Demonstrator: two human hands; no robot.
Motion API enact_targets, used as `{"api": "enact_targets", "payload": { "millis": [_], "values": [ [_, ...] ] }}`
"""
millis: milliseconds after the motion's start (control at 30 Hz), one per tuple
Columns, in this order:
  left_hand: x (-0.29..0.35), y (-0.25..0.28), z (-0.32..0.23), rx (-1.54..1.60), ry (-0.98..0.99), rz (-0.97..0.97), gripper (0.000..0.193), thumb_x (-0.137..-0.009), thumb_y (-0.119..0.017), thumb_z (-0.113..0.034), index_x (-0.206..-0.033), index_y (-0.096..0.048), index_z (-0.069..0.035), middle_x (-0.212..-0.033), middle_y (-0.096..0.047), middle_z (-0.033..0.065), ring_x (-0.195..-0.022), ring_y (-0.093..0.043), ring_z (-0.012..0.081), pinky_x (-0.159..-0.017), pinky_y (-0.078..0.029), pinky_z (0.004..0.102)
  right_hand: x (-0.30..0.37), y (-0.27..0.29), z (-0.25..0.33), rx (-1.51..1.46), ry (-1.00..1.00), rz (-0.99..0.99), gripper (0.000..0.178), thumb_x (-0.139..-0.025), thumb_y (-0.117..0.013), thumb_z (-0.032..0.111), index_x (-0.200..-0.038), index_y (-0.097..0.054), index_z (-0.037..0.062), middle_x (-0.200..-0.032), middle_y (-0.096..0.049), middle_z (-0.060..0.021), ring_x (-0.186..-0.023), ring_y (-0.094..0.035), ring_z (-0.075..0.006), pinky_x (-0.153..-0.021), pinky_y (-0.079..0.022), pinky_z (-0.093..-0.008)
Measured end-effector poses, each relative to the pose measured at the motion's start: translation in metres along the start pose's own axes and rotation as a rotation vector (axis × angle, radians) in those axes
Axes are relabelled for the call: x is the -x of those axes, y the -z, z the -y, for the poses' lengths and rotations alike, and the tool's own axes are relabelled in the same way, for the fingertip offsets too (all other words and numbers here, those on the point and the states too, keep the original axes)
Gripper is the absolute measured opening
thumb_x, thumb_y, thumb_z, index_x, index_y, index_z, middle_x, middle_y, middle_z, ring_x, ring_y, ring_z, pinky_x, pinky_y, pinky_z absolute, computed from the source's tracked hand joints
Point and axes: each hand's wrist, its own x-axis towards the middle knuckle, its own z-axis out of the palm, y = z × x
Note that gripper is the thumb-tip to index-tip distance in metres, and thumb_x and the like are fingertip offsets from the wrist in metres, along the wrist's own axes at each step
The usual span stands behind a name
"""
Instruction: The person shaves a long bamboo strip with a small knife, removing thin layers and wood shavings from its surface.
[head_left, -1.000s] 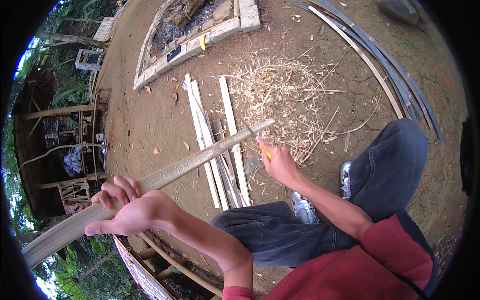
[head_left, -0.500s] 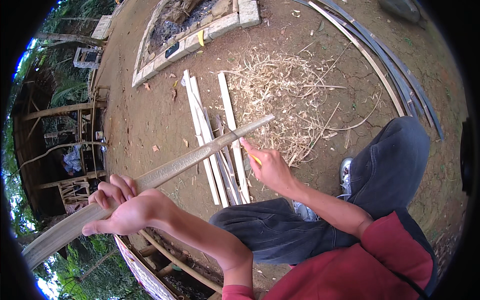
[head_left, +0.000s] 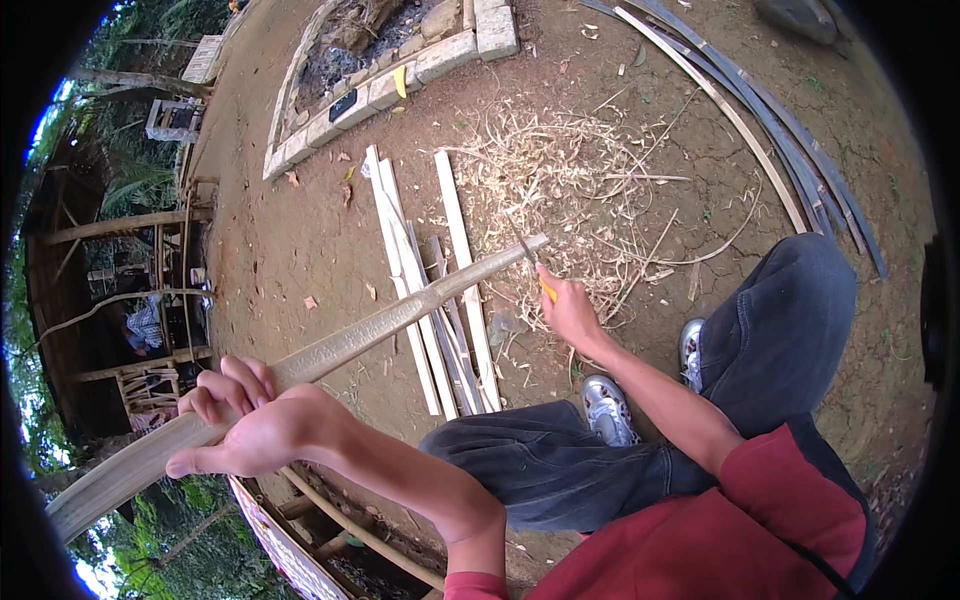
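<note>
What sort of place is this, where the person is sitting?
Probably an outdoor work yard: there is bare earth underfoot, a spread of pale shavings on it, and an open-sided pole shelter at the left.

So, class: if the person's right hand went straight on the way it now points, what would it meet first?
Most likely the held strip near its far tip, just ahead of the right hand; pale shavings lie beyond, though depth is unclear from this one view.
</note>
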Motion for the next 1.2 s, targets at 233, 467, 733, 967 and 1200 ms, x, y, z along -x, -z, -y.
{"api": "enact_targets", "payload": {
  "millis": [233, 467, 733, 967, 1200],
  "values": [
    [0.0, -0.002, 0.004, -0.04, -0.038, 0.063, 0.063, -0.096, -0.016, -0.068, -0.074, -0.031, -0.011, -0.055, -0.021, -0.002, -0.045, -0.015, 0.0083, -0.04, -0.009, 0.0216, 0.001, -0.022, -0.002, -0.279, 0.358, -0.111, 0.047, -0.089, -0.053, -0.004, -0.136, -0.048, -0.0017, -0.057, -0.057, -0.0085, -0.038, -0.046, -0.0111, -0.032, -0.037, -0.0228],
    [0.002, -0.001, -0.001, 0.008, -0.016, 0.073, 0.064, -0.096, -0.017, -0.069, -0.074, -0.031, -0.011, -0.055, -0.021, -0.0017, -0.045, -0.015, 0.0085, -0.039, -0.009, 0.0218, -0.026, -0.016, -0.047, -0.04, 0.088, -0.042, 0.051, -0.087, -0.057, -0.003, -0.137, -0.05, 0.0037, -0.063, -0.065, -0.0157, -0.046, -0.058, -0.018, -0.043, -0.047, -0.0331],
    [0.008, -0.002, -0.004, -0.033, -0.022, 0.074, 0.066, -0.097, -0.013, -0.067, -0.074, -0.033, -0.009, -0.056, -0.022, -0.0001, -0.047, -0.015, 0.0113, -0.043, -0.01, 0.0255, -0.032, -0.036, -0.069, -0.068, 0.249, -0.129, 0.048, -0.088, -0.055, -0.002, -0.136, -0.05, 0.0, -0.058, -0.062, -0.0137, -0.043, -0.054, -0.0158, -0.039, -0.044, -0.0312],
    [0.004, 0.0, -0.003, -0.03, -0.007, 0.054, 0.065, -0.096, -0.013, -0.067, -0.073, -0.032, -0.01, -0.055, -0.021, 0.0001, -0.046, -0.014, 0.0117, -0.043, -0.01, 0.0264, -0.037, -0.041, -0.072, -0.144, 0.337, -0.088, 0.052, -0.089, -0.053, 0.0, -0.141, -0.045, 0.0026, -0.054, -0.054, -0.0059, -0.04, -0.045, -0.0134, -0.034, -0.04, -0.0261],
    [-0.001, 0.003, 0.0, -0.045, -0.016, 0.05, 0.066, -0.096, -0.012, -0.067, -0.073, -0.032, -0.009, -0.054, -0.022, 0.0006, -0.046, -0.015, 0.0116, -0.042, -0.009, 0.0263, -0.041, -0.047, -0.082, 0.122, 0.153, -0.048, 0.052, -0.091, -0.052, 0.0, -0.142, -0.043, 0.0029, -0.055, -0.055, -0.0069, -0.043, -0.048, -0.013, -0.035, -0.041, -0.0255]
  ]
}}
